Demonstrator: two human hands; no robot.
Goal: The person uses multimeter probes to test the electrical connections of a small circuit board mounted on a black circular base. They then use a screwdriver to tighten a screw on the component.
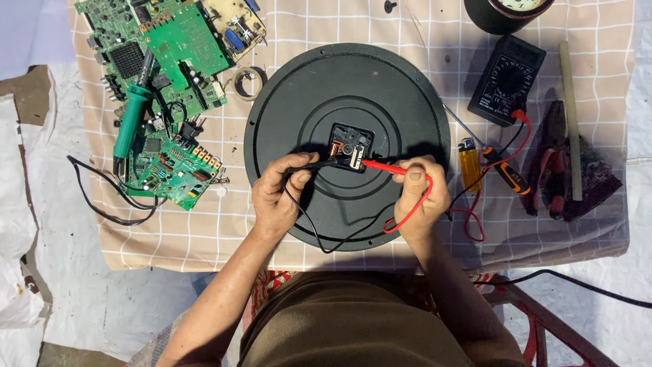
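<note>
A large round black clock back [299,88] lies face down on the checked cloth, with a small square mechanism [350,147] open at its centre. My left hand [277,197] pinches a black test probe [318,164] whose tip touches the mechanism's left side. Across from it, my right hand [422,196] holds a red test probe [384,166] that points at the mechanism's right side. Red and black leads run from the probes to a black multimeter [506,80] at the upper right.
Green circuit boards [178,41] and a green soldering iron [130,122] lie at the left, with a tape roll [248,83] beside them. A yellow lighter [469,163], an orange-handled screwdriver [505,171], pliers [551,170] and a stick [569,115] sit at the right.
</note>
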